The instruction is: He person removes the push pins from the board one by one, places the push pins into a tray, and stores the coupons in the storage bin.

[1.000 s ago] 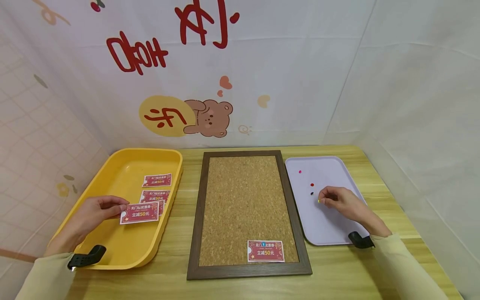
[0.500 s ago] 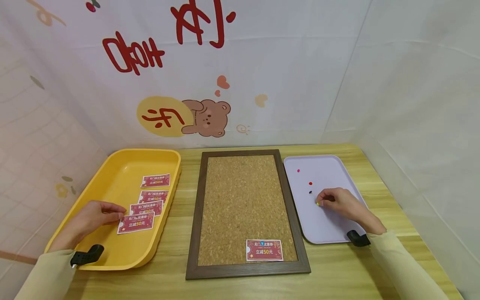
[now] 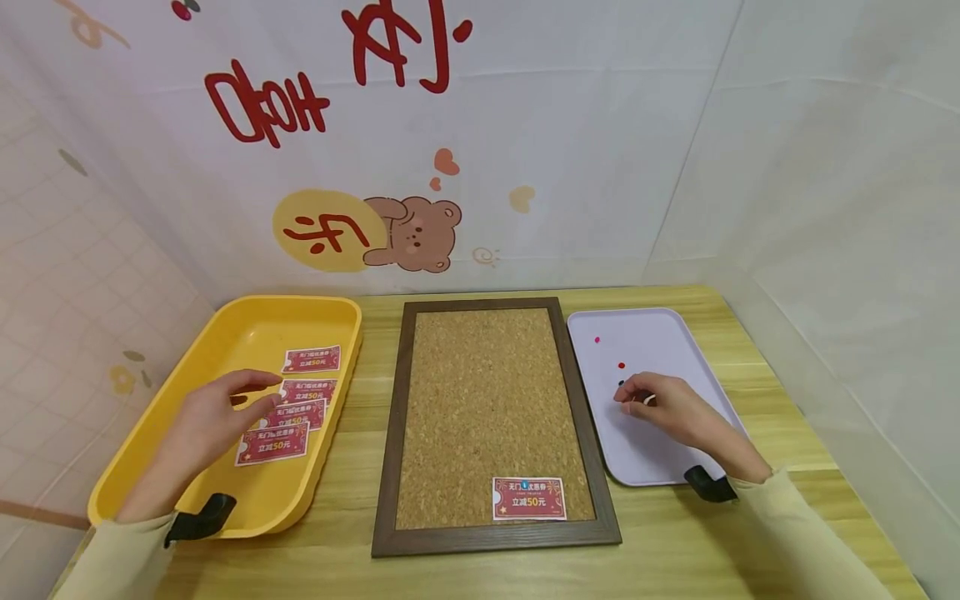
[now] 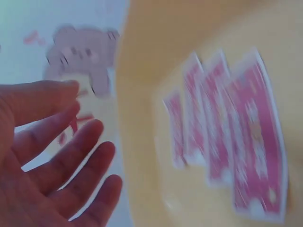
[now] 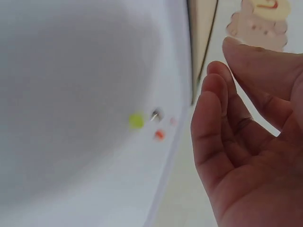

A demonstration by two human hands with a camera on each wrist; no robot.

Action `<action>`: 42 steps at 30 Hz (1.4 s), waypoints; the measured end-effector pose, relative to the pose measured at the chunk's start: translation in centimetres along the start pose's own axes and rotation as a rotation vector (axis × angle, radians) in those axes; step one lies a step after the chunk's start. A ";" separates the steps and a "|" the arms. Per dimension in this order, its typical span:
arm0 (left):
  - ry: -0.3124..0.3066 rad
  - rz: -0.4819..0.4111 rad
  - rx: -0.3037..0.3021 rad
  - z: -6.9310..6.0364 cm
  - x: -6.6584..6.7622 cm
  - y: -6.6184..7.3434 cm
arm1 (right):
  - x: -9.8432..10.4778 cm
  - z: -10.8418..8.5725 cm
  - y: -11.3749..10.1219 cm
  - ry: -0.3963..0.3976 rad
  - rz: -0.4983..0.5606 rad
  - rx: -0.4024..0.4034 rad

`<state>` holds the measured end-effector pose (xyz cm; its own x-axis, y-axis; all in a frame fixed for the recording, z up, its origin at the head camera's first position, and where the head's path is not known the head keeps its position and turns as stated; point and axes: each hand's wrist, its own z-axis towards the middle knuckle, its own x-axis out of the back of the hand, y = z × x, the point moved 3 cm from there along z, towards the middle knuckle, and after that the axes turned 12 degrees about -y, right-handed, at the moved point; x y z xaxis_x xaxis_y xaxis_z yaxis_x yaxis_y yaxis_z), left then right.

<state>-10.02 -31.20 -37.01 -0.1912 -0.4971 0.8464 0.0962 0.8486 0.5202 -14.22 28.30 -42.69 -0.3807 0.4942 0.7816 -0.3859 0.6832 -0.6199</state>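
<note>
My left hand [image 3: 217,417] hovers over the yellow tray [image 3: 112,475], its fingers spread with nothing between them. Several red coupons [image 3: 273,443] lie overlapping under and beside it. In the right wrist view, my right hand [image 5: 255,127] has loosely bent fingers and holds nothing. It is over the lilac tray [image 3: 637,467]. Small push pins lie on that tray: a yellow-green pin [image 5: 136,120], a red pin [image 5: 159,135], a dark pin [image 5: 156,114] and a pink pin [image 3: 597,340]. From the head view, the yellow-green pin is hidden behind the right hand.
Between the trays lies a brown-framed cork board [image 3: 480,400]. A coupon [image 3: 528,502] sits at its lower right, with a blue pin [image 3: 525,484] at the top edge. White printed sheeting [image 3: 570,125] rises behind the wooden table [image 3: 337,558].
The left hand let a coupon down onto the others, then moved up and right, fingers spreading. The right hand has let go of the yellow-green pin and shifted slightly left.
</note>
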 end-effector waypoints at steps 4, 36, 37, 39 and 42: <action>0.060 -0.045 -0.051 -0.3 -0.6 3.4 | -0.7 0.3 -2.1 0.010 -0.006 0.049; -0.360 -0.125 -0.479 1.5 -16.4 16.5 | -8.6 3.0 -9.7 -0.266 0.033 0.394; -0.370 -0.110 -0.483 1.6 -16.6 16.5 | -8.7 3.1 -9.7 -0.279 0.027 0.390; -0.384 -0.079 -0.484 1.7 -17.1 16.6 | -9.0 3.3 -9.8 -0.315 0.022 0.375; -0.404 -0.048 -0.470 2.0 -17.5 16.8 | -9.4 3.5 -9.9 -0.370 0.003 0.350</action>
<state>-6.99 -7.91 -43.36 -0.5512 -0.3470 0.7588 0.4808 0.6111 0.6288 -9.80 15.00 -44.20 -0.6296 0.2291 0.7424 -0.6191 0.4294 -0.6575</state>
